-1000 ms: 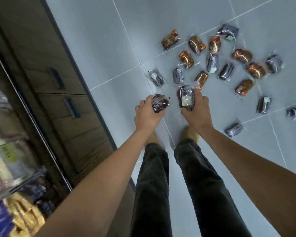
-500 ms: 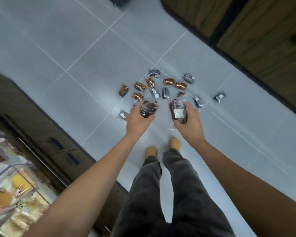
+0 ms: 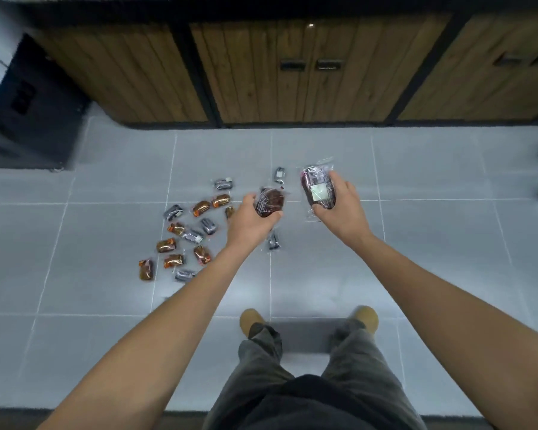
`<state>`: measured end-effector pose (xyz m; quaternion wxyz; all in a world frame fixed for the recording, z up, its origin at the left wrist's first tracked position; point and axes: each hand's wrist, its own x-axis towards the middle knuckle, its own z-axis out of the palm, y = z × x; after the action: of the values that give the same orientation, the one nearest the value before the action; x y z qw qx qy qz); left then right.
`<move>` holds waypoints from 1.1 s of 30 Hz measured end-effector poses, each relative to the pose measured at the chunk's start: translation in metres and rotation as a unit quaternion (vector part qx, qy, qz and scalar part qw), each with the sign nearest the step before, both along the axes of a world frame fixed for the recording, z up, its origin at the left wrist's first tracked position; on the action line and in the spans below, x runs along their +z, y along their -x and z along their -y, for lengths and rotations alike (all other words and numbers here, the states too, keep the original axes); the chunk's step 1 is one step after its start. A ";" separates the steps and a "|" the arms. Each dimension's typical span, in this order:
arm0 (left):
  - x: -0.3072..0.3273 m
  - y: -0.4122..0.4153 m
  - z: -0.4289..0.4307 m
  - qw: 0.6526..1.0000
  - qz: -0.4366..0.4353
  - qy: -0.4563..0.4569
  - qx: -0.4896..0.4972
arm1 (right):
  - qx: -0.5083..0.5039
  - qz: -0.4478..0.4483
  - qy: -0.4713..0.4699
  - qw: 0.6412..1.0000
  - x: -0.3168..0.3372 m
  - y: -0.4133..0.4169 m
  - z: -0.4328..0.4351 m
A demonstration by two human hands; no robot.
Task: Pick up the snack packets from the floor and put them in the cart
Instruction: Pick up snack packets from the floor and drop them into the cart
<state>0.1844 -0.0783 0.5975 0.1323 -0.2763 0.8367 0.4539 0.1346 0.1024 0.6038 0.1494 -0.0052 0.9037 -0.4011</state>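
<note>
Along the far wall, wooden cabinet doors (image 3: 292, 76) above a grey tiled floor (image 3: 106, 305), with a loose group of snack packets (image 3: 202, 254) lying on the tiles left of centre. In front of the body, left hand (image 3: 249, 226) curled around a round dark packet (image 3: 271, 202) and right hand (image 3: 340, 209) gripping a longer dark packet (image 3: 318, 188) with a pale label, both packets held in the air, apart from each other.

Even light, soft sheen on floor tiles (image 3: 317, 290); motion blur & ghosting at shoes (image 3: 251, 321), fisheye edges
</note>
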 end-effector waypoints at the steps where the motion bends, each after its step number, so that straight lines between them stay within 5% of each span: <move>1: 0.005 0.016 -0.021 1.000 -0.001 0.006 -0.017 | -0.016 -0.002 0.003 1.000 0.003 0.008 -0.023; 15: 0.024 0.174 -0.361 0.992 -0.003 -0.013 -0.124 | -0.168 -0.013 -0.007 0.986 0.026 0.092 -0.368; 33: 0.036 0.387 -0.627 0.938 -0.010 -0.032 -0.346 | -0.376 -0.066 0.035 0.923 0.053 0.227 -0.609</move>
<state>-0.2024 0.5487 0.6339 0.2813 0.0397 0.8669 0.4096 -0.0925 0.7113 0.6573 -0.0732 0.3034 0.8322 -0.4582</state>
